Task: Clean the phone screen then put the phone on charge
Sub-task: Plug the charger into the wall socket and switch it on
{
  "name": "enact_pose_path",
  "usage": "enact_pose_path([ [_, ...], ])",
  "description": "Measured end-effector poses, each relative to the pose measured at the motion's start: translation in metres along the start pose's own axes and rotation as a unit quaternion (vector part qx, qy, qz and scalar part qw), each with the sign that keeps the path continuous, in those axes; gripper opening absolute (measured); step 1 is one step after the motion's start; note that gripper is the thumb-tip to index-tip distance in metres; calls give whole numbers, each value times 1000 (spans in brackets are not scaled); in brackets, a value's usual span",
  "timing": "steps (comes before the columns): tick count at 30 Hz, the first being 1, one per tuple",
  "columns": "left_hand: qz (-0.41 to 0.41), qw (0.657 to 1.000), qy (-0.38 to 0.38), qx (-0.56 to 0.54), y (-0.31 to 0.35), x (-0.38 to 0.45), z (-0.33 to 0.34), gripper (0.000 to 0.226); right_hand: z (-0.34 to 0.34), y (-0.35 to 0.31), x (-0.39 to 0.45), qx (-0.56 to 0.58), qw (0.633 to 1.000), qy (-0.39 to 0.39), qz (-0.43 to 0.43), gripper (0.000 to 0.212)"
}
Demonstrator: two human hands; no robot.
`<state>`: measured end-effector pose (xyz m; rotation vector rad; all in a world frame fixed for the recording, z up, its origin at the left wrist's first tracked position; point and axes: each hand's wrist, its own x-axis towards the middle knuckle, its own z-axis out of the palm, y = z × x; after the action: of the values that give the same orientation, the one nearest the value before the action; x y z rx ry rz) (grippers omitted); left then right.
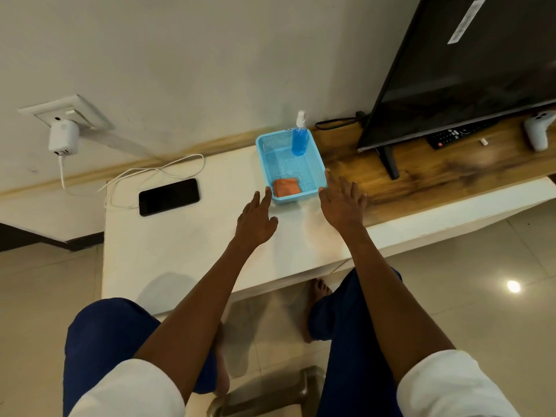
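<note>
A black phone (169, 197) lies screen up on the white table (180, 251), left of a light blue basket (267, 145). An orange cloth (286, 187) lies folded in the basket's near corner. A spray bottle of blue liquid (300, 138) stands at its far right corner. A white charging cable (156, 173) loops from a white charger (63, 136) in the wall socket to the table beside the phone. My left hand (255, 219) reaches with straight fingers, tips at the basket's near left corner. My right hand (341, 203) is spread open just right of the basket's near corner. Neither holds anything.
A black TV (463, 70) on a stand fills the right on a wooden shelf (421, 173). Under it lie a remote (457, 135) and a white controller (537, 132). My knees are below the table edge, over a tiled floor.
</note>
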<state>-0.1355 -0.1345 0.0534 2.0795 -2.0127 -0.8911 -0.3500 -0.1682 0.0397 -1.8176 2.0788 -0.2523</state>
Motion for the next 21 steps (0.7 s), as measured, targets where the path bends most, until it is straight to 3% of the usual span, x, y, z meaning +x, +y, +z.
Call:
enact_pose_path([
  [21, -21, 1000, -2, 4, 4, 35, -13, 81, 6, -4, 44, 11, 1000, 3, 14, 58],
])
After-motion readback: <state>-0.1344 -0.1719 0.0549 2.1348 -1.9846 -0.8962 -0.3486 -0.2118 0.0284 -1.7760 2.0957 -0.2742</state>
